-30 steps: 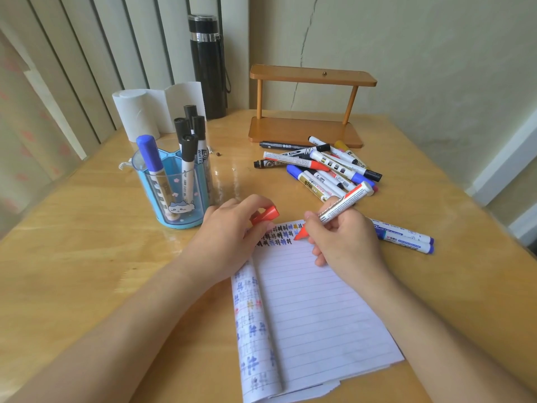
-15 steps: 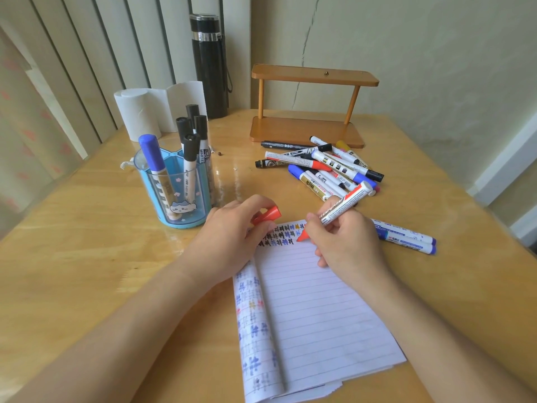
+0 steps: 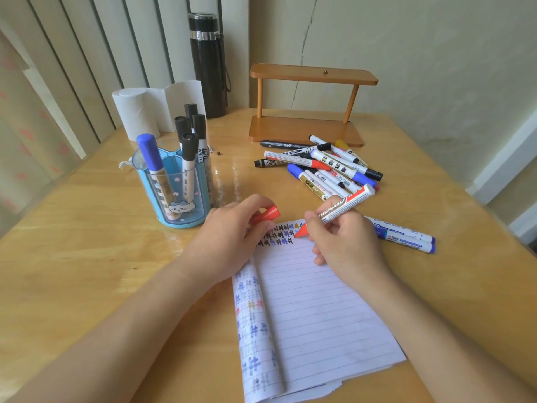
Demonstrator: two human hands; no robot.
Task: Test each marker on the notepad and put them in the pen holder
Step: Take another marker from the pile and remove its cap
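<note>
On the notepad (image 3: 313,301), a marker (image 3: 348,202) meets paper.
The right hand (image 3: 348,245) pinches it and the left hand (image 3: 229,237) pinches its cap (image 3: 268,213); one short, light stroke should suffice.

We see red marker (image 3: 345,205) uncapped, tilted, tip on notepad (image 3: 313,301) top edge; red cap (image 3: 268,213) at notepad's top-left; loose markers (image 3: 319,167) beyond notepad; blue pen holder (image 3: 200,199) left of notepad.

red marker (image 3: 345,203): tip slid a hair toward the near side of the notepad (image 3: 319,301) half a sec ago, now I see it back up at the scribble rows (image 3: 279,234)
right hand (image 3: 345,242): tiny wobble along with it, that's about it
</note>
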